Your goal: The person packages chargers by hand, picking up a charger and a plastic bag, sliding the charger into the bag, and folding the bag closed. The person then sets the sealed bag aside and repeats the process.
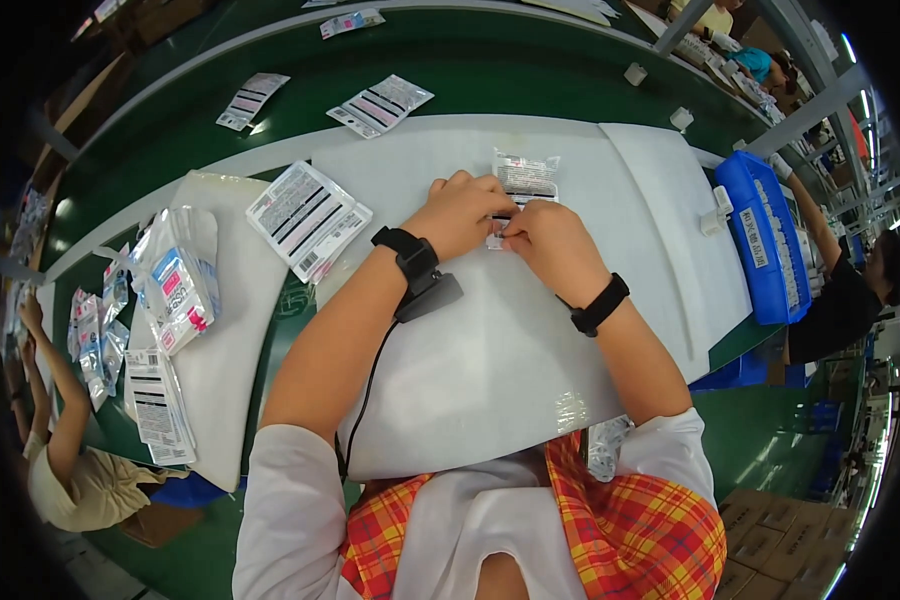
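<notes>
- The left hand (462,212) and right hand (553,243) meet on the white foam sheet (490,350), fingers pinched shut on the lower edge of a small clear plastic packet with a printed label (525,180).
- That packet lies flat near the sheet's far edge.
- A stack of similar labelled packets (308,220) lies left of the sheet.
- A blue plastic tray (765,240) sits just right of it.

Factory packing line: green conveyor belt (530,80), blue crate (760,240), seated co-workers.
</notes>
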Tool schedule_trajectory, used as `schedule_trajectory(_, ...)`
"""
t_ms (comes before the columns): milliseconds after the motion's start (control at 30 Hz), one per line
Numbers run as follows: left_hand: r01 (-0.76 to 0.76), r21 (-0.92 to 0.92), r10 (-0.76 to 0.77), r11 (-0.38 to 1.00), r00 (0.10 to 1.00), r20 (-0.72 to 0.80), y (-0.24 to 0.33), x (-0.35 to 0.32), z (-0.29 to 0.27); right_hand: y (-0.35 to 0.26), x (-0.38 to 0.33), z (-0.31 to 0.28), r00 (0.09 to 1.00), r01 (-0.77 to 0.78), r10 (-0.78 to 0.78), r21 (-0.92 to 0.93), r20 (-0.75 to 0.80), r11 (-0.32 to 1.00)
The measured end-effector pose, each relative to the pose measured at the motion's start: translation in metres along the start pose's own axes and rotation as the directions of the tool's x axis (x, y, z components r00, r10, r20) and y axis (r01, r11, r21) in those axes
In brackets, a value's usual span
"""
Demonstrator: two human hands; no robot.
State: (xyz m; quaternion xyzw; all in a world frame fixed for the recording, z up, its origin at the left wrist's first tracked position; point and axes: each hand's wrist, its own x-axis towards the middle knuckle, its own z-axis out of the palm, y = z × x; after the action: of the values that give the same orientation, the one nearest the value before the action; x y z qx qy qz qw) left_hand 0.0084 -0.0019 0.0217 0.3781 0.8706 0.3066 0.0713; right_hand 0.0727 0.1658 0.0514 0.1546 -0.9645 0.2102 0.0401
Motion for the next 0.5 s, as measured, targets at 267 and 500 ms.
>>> schedule_trajectory(267,0.044,0.02,-0.043,0.999,0.998,-0.035,-0.001,0.008,0.003,0.009,0.006,0.013,0.997,0.074,-0.073,0.068,-0.012,0.995)
schedule_trajectory(500,-0.06,-0.035,0.059,0.998,0.997,-0.041,-0.014,0.0,0.006,0.055,-0.072,-0.084,0.986,0.16,-0.167,0.379,-0.015,0.911)
